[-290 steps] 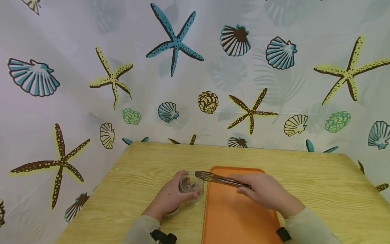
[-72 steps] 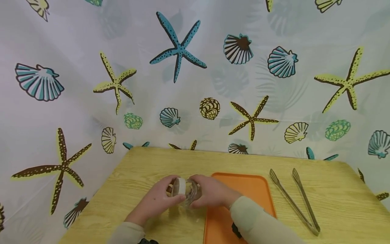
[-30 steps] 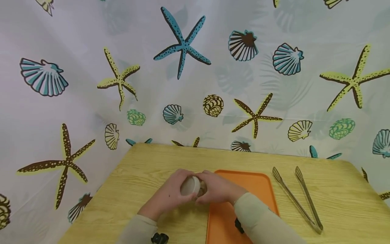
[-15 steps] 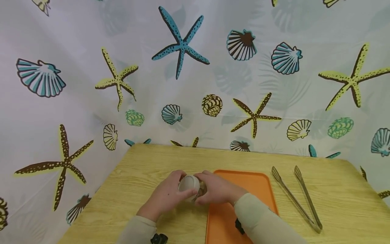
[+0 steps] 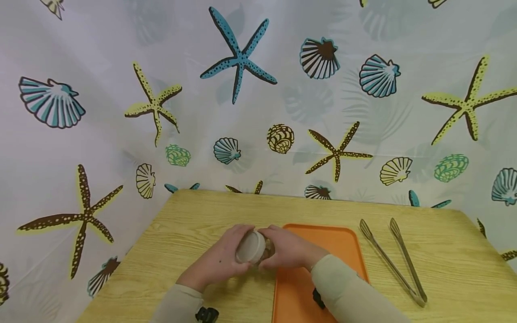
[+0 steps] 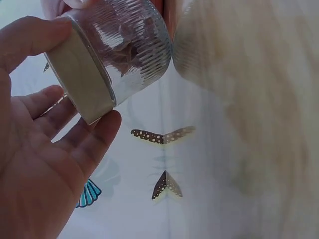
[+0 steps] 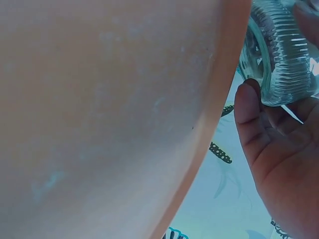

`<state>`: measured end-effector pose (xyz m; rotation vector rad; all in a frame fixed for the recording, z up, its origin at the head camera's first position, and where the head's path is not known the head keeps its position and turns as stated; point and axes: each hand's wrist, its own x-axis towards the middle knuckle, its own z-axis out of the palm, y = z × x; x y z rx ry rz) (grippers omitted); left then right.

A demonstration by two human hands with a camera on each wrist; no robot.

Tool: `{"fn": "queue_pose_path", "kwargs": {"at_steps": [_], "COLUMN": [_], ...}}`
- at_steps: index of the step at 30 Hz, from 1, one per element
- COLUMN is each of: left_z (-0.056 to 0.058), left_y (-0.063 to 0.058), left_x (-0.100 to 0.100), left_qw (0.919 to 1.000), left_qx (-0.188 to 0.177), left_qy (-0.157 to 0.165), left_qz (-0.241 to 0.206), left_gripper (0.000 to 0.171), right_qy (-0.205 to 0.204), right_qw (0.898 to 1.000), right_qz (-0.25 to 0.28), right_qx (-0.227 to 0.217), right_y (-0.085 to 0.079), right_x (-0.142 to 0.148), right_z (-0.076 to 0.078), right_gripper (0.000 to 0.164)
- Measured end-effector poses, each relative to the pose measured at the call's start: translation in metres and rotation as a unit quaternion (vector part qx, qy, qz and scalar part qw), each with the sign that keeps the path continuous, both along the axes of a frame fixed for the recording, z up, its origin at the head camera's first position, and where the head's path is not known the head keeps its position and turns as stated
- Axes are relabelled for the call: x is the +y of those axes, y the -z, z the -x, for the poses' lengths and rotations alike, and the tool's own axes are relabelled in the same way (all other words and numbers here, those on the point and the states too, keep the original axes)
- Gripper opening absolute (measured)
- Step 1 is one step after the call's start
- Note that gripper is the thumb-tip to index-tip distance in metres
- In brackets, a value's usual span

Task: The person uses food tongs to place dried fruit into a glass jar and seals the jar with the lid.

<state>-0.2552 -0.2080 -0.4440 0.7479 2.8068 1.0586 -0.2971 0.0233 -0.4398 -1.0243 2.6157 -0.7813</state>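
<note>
Both hands meet over the table left of the tray's edge, around a ribbed glass jar [image 6: 144, 47] with a pale lid [image 5: 251, 247] on its mouth. My left hand [image 5: 221, 261] grips the lid by its rim, thumb on one side and fingertips on the other. The jar's body is held by my right hand [image 5: 291, 247], which hides most of it in the head view. It is tilted, lid end toward the left. Through the glass, brownish pieces [image 6: 124, 52] show inside. In the right wrist view the jar's base end [image 7: 256, 55] faces the tray.
An orange tray [image 5: 323, 231] lies under the right forearm. Metal tongs [image 5: 422, 298] lie spread on the wooden table [image 5: 194, 215] right of the tray. A curtain [image 5: 258, 98] printed with shells and starfish rises behind the table.
The tongs, earlier in my right hand over the uncovered jar, now lie on the table. The lid has come onto the jar's mouth. Lately the left hand's grip on the lid has shifted slightly.
</note>
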Motion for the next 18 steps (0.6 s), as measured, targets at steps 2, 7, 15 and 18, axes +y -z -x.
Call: {"fn": "queue_pose_path", "kwargs": {"at_steps": [2, 7, 15, 18], "left_z": [0.0004, 0.0029, 0.0048, 0.0047], "left_y": [0.0016, 0.0044, 0.0051, 0.0051], "left_x": [-0.0011, -0.0026, -0.0015, -0.0015], "left_qw": [0.9999, 0.9974, 0.9958, 0.9964], "left_qx": [-0.015, -0.064, -0.073, -0.068], "left_qy": [-0.008, -0.03, -0.044, -0.043], "left_qz": [-0.004, -0.019, -0.032, -0.028], "left_gripper": [0.09, 0.098, 0.099, 0.099], "right_qy": [0.004, 0.015, 0.026, 0.029], "right_qw": [1.0, 1.0, 0.999, 0.999], "right_qz": [-0.001, -0.004, -0.031, -0.039], "right_qx": [-0.003, -0.015, 0.016, 0.024], "right_y": [0.0, -0.0003, -0.0008, -0.0001], "right_x": [0.0002, 0.0012, 0.0022, 0.0017], "right_z": [-0.0002, -0.0004, 0.0008, 0.0006], "right_gripper": [0.085, 0.086, 0.089, 0.088]}}
